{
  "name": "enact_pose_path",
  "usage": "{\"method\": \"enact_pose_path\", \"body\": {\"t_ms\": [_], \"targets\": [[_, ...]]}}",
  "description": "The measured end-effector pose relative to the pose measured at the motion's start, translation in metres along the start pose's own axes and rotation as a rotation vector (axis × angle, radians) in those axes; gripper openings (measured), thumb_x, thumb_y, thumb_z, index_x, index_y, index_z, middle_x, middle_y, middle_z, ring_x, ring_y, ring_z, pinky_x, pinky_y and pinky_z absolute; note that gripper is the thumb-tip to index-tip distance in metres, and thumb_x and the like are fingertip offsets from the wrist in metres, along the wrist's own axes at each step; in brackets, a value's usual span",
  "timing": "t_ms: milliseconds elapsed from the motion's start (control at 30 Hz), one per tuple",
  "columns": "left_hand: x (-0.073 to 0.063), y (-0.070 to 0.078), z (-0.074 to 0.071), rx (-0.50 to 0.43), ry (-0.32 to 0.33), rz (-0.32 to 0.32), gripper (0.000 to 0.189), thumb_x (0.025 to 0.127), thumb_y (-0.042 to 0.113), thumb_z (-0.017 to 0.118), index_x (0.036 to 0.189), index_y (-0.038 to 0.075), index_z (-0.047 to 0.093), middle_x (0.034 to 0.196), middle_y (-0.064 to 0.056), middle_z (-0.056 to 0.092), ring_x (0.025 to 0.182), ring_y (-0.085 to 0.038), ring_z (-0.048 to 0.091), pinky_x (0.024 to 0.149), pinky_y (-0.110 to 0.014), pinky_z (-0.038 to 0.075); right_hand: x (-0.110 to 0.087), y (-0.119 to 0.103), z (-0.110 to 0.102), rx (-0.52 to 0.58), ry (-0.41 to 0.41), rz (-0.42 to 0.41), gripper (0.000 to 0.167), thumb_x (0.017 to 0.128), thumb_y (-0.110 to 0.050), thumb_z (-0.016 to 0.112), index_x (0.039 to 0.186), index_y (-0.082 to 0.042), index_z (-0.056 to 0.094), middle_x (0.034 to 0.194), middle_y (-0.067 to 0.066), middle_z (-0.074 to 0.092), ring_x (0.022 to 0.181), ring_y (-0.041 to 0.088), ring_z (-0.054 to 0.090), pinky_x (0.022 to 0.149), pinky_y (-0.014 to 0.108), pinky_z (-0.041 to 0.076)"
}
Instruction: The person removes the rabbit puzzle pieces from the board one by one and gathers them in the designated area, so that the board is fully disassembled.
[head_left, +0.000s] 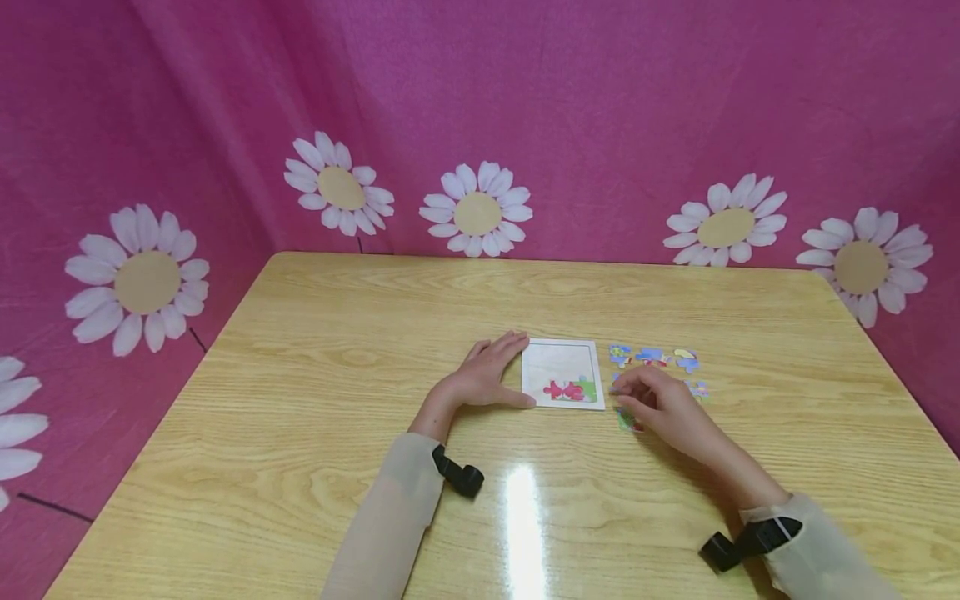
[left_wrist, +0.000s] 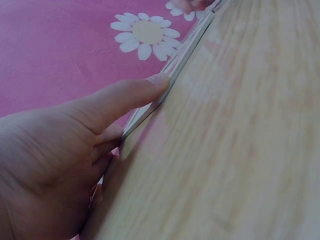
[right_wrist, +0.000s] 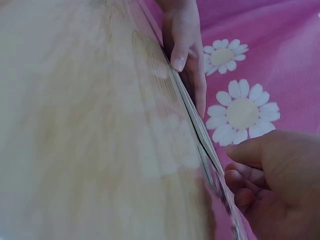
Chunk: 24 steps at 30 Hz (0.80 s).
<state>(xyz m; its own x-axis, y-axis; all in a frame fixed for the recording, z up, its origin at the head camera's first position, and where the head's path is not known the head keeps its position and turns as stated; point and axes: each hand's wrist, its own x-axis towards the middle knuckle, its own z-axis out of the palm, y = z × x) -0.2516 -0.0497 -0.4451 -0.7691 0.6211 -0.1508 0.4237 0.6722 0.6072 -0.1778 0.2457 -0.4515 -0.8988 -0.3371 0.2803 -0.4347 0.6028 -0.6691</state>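
Note:
A white square puzzle tray (head_left: 558, 358) lies flat on the table. In its lower right part sit red (head_left: 572, 390) and green (head_left: 584, 387) puzzle pieces. My left hand (head_left: 487, 375) spans the tray's left side, thumb at the near corner and fingers at the far one; the left wrist view shows the thumb touching the tray's edge (left_wrist: 175, 75). Right of the tray, my right hand (head_left: 663, 404) has bent fingers low over loose pieces. The right wrist view shows a gap between thumb and index finger, with no piece visible there. The hand hides some pieces.
Loose puzzle pieces lie beyond the right hand: a blue one (head_left: 619, 353), a blue and red one (head_left: 653, 356), and a blue and yellow one (head_left: 686, 360). A green piece (head_left: 626, 419) is nearer. Pink flowered cloth (head_left: 585, 125) hangs behind the wooden table (head_left: 315, 358).

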Motion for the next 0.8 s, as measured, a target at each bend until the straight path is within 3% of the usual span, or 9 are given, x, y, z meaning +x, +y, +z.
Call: {"method": "enact_pose_path", "body": {"t_ms": [467, 800], "targets": [[0.001, -0.002, 0.001, 0.003, 0.008, -0.007, 0.097, 0.082, 0.046, 0.075, 0.157, 0.015, 0.021, 0.166, 0.001, 0.016, 0.155, -0.016, 0.008, 0.127, -0.043, 0.006, 0.043, -0.022, 0.025, -0.059, -0.165, 0.057, 0.015, 0.088, -0.01, 0.071, 0.101, -0.006, 0.065, 0.087, 0.003, 0.062, 0.074, 0.006, 0.05, 0.064, 0.018, 0.046], [0.001, -0.001, 0.0, 0.017, -0.003, -0.005, 0.098, 0.082, 0.047, 0.074, 0.158, 0.015, 0.019, 0.166, 0.001, 0.014, 0.155, -0.017, 0.007, 0.127, -0.042, 0.005, 0.049, -0.023, 0.027, -0.096, -0.236, 0.044, 0.015, 0.088, -0.007, 0.07, 0.101, -0.003, 0.066, 0.084, 0.004, 0.057, 0.074, 0.009, 0.048, 0.062, 0.019, 0.041]]}}
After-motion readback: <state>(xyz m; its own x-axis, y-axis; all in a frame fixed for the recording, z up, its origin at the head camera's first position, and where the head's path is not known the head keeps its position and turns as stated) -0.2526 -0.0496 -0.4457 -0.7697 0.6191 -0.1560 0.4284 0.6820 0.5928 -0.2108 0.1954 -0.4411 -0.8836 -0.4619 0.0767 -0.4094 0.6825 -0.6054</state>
